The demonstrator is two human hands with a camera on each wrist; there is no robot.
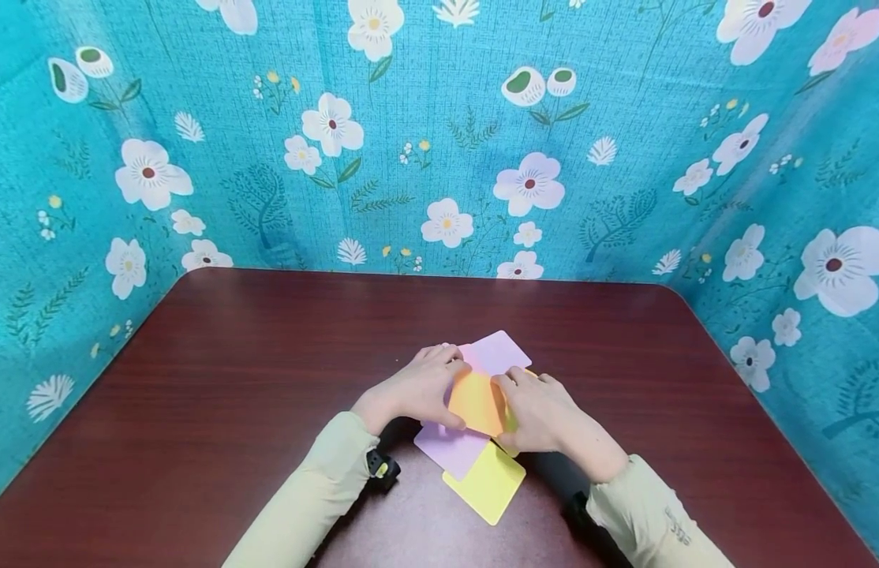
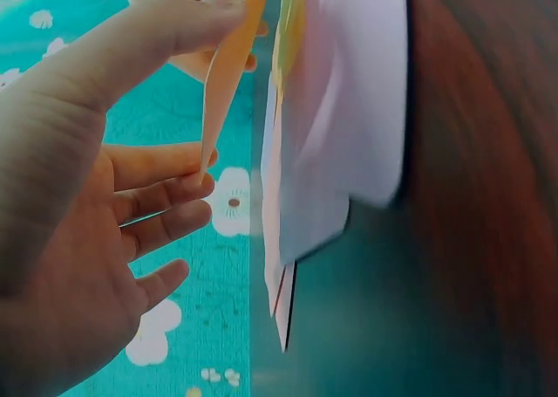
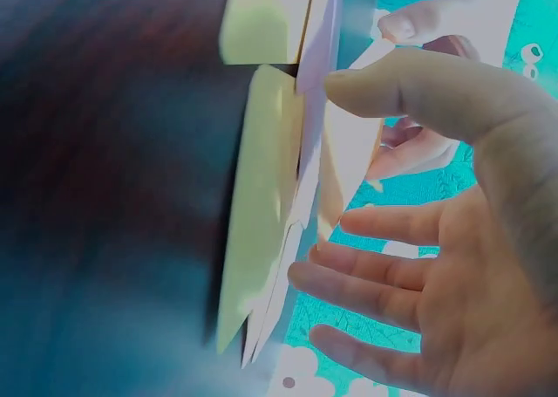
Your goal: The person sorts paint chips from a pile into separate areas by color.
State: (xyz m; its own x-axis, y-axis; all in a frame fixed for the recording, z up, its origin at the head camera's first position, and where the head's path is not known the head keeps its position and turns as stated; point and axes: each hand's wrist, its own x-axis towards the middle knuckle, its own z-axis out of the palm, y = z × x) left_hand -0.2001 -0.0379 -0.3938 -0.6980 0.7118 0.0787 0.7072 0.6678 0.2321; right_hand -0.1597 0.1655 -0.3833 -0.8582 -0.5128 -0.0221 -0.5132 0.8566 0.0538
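Observation:
An orange paper square [image 1: 475,402] is held up, slightly bowed, over a loose pile of coloured squares. My left hand [image 1: 423,388] grips its left side, thumb on the near edge and fingertips on the far edge. On the right side my right hand [image 1: 541,410] holds it in the same way, thumb near and fingers far. Underneath lie a lilac square [image 1: 450,450] and a yellow square [image 1: 488,483] toward the front, with a pink-lilac square [image 1: 499,353] behind. In the left wrist view a gap shows between the orange square [image 2: 228,83] and the pile.
The pile rests on a dark red-brown table [image 1: 283,339] with rounded back corners. A blue flowered curtain [image 1: 411,158] hangs behind and along both sides. Each wrist wears a dark camera strap, such as the left wrist camera [image 1: 383,467].

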